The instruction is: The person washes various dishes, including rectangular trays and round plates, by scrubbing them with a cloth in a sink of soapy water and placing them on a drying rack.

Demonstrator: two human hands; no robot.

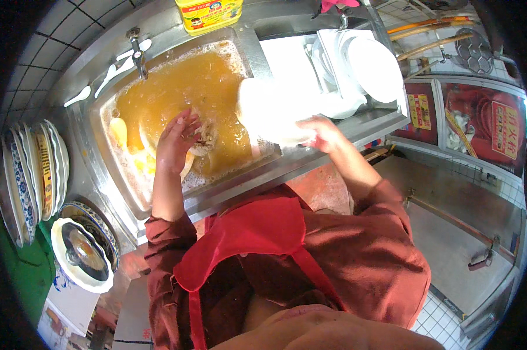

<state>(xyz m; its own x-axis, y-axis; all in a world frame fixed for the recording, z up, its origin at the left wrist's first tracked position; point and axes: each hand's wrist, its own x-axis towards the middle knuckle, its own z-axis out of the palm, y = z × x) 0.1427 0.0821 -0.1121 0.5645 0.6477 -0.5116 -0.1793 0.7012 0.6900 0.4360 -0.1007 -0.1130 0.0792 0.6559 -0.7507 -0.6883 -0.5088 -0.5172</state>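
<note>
My right hand (320, 133) grips the rim of a white dish (268, 109), overexposed in bright light, over the right edge of the sink (228, 186). Above brownish soapy water (180, 83), my left hand (178, 142) has its fingers apart. Close to those fingers is a beige mesh scrubber (207, 141); whether they touch it I cannot tell. A pale dish (188, 168) lies partly under water behind my left wrist. Near the sink's left wall a yellowish spoon (118, 131) sticks out of the suds.
A faucet (138, 59) and white spoons (78, 96) are at the back rim, with a yellow tub (209, 15) behind. White dishes (373, 70) fill the right basin. Several plates (49, 170) stand at left, above a scalloped bowl (60, 262). Red cabinets (482, 122) stand right.
</note>
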